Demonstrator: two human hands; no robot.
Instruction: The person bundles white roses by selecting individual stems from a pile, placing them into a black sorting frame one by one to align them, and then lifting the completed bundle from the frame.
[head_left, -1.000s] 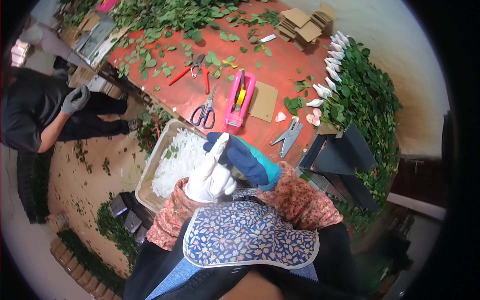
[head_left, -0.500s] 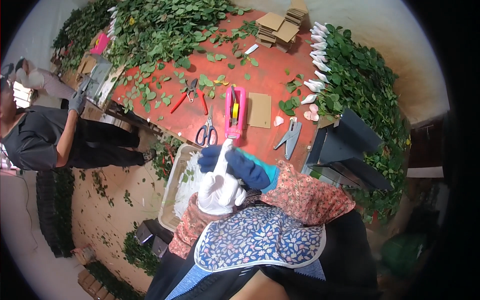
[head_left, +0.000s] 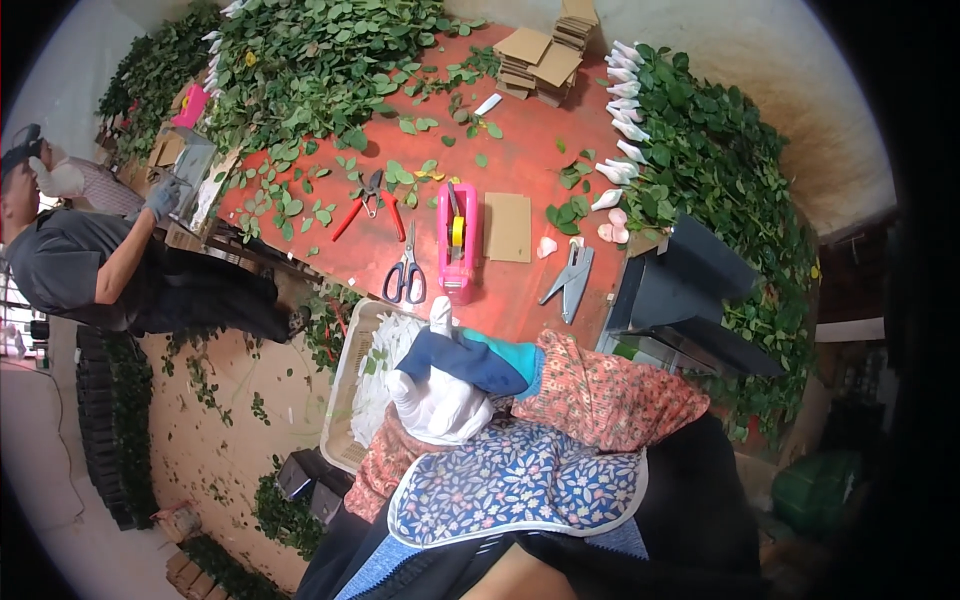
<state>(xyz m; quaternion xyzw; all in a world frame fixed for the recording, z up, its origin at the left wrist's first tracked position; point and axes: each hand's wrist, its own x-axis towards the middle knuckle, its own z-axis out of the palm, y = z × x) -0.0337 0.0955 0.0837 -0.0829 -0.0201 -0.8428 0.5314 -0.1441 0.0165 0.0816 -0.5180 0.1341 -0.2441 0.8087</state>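
Note:
My left hand (head_left: pixel 445 412) wears a white glove. One of its fingers points up, its white tip showing above the blue glove, and the thumb stands apart at the left; the other fingers are partly hidden. Across it lies my right hand (head_left: pixel 447 362), in a dark blue glove with a teal cuff, closed round the raised white-gloved finger. Just beyond both hands, on the red table (head_left: pixel 410 140), stands a pink tape dispenser (head_left: pixel 457 275) with yellow tape. Blue-handled scissors (head_left: pixel 405 278) lie left of it, and a cardboard piece (head_left: pixel 508 227) lies right of it.
Red-handled pruners (head_left: pixel 371 205) and a grey stapler (head_left: pixel 571 282) lie on the table. Leafy stems with white-wrapped heads (head_left: pixel 628 130) line the right side. A beige basket (head_left: pixel 345 410) sits at lower left. A dark stand (head_left: pixel 680 290) is at right. Another person (head_left: pixel 90 260) works at left.
My right hand has moved across the front of my left hand and now wraps the upright white-gloved finger. The raised fingertip sits slightly lower and further left in view.

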